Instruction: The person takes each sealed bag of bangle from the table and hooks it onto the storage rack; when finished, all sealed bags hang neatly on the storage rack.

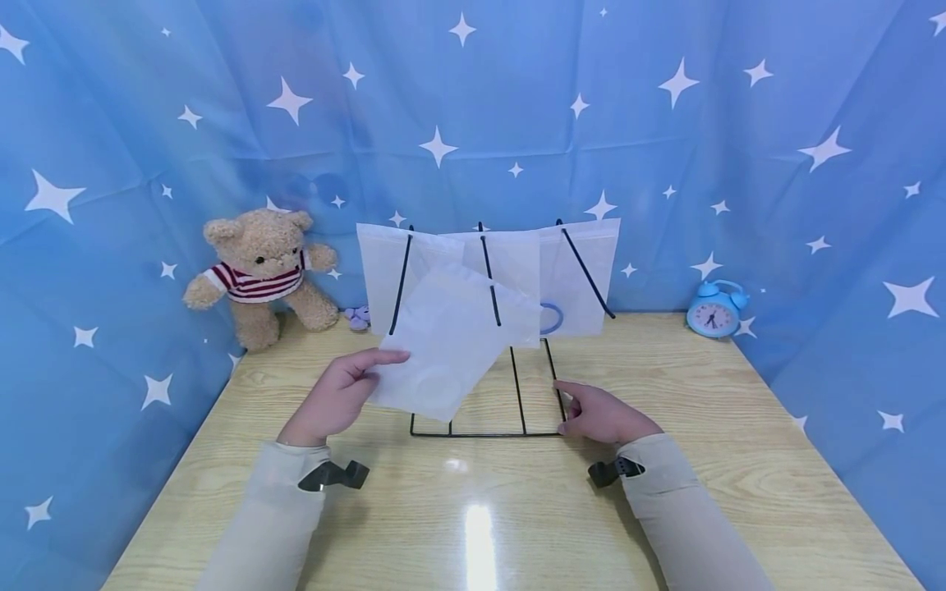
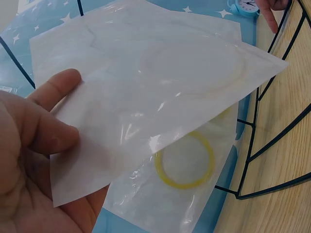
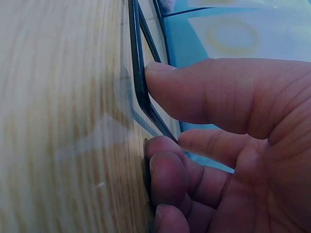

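A white plastic bag (image 1: 443, 353) with a faint ring shape inside is pinched by my left hand (image 1: 336, 402) between thumb and fingers at its lower left edge. It slants in front of a black wire rack (image 1: 480, 436). White bags hang on the rack's prongs: one on the left (image 1: 378, 263), one in the middle (image 1: 517, 254) and one on the right (image 1: 591, 287). A blue ring (image 1: 559, 318) shows through the right one. Behind the held bag, the left wrist view shows a yellow ring (image 2: 182, 186) in a bag. My right hand (image 1: 602, 414) grips the rack's front right corner, thumb on the wire.
Past the rack on the left sits a teddy bear (image 1: 262, 254) in a striped shirt, with a small purple toy (image 1: 358, 318) beside it. A blue alarm clock (image 1: 713, 312) stands at the back right of the wooden table (image 1: 414, 525). A starry blue curtain (image 1: 517, 98) surrounds it.
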Demonstrator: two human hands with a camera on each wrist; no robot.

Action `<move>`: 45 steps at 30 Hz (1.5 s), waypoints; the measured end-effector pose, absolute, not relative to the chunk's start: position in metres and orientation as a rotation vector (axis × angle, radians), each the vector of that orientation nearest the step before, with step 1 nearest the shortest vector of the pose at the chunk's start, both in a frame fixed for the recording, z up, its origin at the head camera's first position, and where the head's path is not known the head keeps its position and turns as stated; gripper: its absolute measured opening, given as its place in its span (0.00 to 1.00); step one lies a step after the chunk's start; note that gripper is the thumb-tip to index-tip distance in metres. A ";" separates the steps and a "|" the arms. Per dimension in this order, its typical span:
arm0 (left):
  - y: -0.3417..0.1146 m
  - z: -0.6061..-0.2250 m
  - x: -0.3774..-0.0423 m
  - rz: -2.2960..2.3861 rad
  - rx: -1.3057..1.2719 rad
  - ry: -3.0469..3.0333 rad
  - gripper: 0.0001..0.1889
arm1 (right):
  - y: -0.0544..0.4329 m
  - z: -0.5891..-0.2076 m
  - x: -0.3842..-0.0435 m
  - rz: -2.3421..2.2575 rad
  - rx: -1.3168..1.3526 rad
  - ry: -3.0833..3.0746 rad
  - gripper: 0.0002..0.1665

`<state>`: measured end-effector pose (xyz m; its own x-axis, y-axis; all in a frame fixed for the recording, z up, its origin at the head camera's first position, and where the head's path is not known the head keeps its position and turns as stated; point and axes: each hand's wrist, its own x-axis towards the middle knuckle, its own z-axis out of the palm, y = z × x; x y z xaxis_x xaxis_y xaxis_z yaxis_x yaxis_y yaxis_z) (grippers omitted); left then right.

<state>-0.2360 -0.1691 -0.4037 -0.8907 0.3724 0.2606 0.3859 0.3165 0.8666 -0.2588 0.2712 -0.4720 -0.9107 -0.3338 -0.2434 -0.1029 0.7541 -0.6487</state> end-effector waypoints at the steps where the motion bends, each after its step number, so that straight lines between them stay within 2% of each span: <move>1: -0.169 -0.404 -0.236 -1.656 -0.721 -2.554 0.27 | 0.271 -0.472 -0.259 -0.937 -0.338 2.606 0.51; 16: -0.167 -0.411 -0.240 -1.642 -0.725 -2.631 0.20 | 0.272 -0.472 -0.258 -0.937 -0.349 2.611 0.51; 27: -0.163 -0.410 -0.241 -1.695 -0.641 -2.634 0.21 | 0.272 -0.472 -0.258 -0.949 -0.358 2.597 0.52; 45: -0.156 -0.414 -0.240 -1.696 -0.709 -2.579 0.23 | 0.271 -0.471 -0.259 -0.961 -0.323 2.582 0.53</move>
